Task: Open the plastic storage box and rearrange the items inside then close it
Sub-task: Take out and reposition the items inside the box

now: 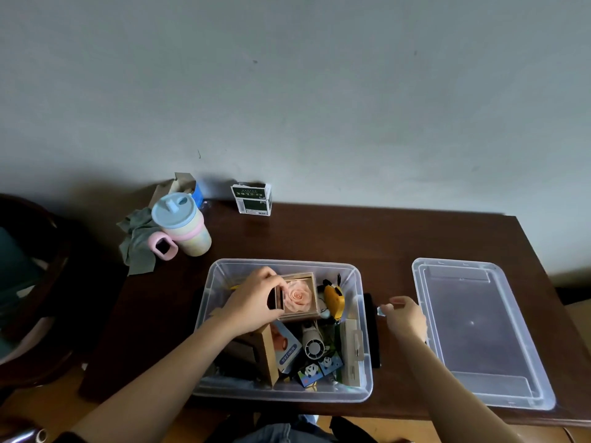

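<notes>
Seen from above at a dark wooden table: left hand reaching into the open clear plastic storage box, fingers and thumb curled round the left side of a small case holding a peach rose, gripping it near the box's far end. Just right of that hand, beyond the case, a yellow gadget; nearer the body, below the hand, a brown carton, a Mini Fan package, a small white fan and panda-print cards. Right hand outside the box beside its right wall, fingertips pinching a tiny pale object, too small to identify. Just right of that hand, the box's clear lid lying flat on the table. Far left of the left hand, a pastel lidded cup against a grey cloth; beyond, a dark green packet standing by the wall
</notes>
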A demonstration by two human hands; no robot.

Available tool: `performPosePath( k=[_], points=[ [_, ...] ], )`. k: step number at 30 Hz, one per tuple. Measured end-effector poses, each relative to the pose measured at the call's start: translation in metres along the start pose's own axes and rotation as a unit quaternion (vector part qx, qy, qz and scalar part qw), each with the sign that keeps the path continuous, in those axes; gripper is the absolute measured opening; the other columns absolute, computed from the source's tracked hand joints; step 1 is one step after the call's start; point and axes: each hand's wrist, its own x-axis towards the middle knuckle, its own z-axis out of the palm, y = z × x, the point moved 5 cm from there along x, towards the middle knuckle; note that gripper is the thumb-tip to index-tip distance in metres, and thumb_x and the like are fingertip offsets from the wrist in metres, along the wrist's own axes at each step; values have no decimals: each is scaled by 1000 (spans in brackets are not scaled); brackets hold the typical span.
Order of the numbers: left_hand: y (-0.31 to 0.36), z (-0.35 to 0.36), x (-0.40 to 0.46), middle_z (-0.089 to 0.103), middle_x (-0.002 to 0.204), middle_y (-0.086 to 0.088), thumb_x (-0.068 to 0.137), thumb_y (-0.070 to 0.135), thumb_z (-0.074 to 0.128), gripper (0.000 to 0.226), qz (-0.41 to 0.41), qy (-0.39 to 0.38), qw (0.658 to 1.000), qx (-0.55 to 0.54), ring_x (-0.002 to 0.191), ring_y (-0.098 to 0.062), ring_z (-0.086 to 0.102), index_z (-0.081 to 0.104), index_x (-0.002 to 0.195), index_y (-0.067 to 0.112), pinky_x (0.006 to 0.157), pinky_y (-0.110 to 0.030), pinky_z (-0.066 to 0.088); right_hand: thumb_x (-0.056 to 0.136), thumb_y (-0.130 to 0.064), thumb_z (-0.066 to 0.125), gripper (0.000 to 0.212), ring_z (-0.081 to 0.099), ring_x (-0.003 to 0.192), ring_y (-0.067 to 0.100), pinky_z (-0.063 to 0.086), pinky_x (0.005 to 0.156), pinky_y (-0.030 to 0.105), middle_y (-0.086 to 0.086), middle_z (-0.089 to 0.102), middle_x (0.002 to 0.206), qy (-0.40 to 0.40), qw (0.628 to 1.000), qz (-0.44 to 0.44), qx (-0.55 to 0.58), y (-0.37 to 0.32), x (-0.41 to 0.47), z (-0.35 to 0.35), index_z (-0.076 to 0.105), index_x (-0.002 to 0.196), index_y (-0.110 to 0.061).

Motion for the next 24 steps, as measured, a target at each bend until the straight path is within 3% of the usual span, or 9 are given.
performPosePath(
  k=[3,6,11,19,24],
  points=[
    [0,4,7,40,122,9,68,29,80,56,15,3,1000,-1,119,-9,37,56,118,28,96,-22,34,86,-21,59,16,60,85,25,44,69,29,6,70,99,1,1000,-7,-5,1,2,6,67,100,-17],
    [3,6,12,39,125,13,63,37,82,75,4,-32,999,-11,121,-8,35,47,129,34,99,-27,35,86,-21,61,13,56,77,20,38,63,26,4,70,94,33,999,-18,5,-4,-1,1,69,95,-17],
    [12,12,20,39,142,7,63,48,82,99,4,-94,995,31,130,-15,36,27,144,34,105,-37,37,82,-24,68,7,56,68,9,33,51,18,-5,69,84,85,987,-106,88,-41,-14,-26,68,88,-20],
    [22,9,23,43,140,8,65,46,75,91,30,-77,993,83,126,-14,44,29,142,33,100,-35,43,77,-31,73,9,62,66,-2,46,57,11,-12,69,72,51,948,-234,209,-100,-58,-43,67,81,-25],
    [15,-19,13,47,115,23,49,66,68,89,20,-39,999,0,108,-2,51,37,129,45,87,-25,48,79,-30,66,6,64,64,2,47,54,15,-11,72,74,-13,927,-287,241,-115,-78,-36,66,79,-24]
  ],
)
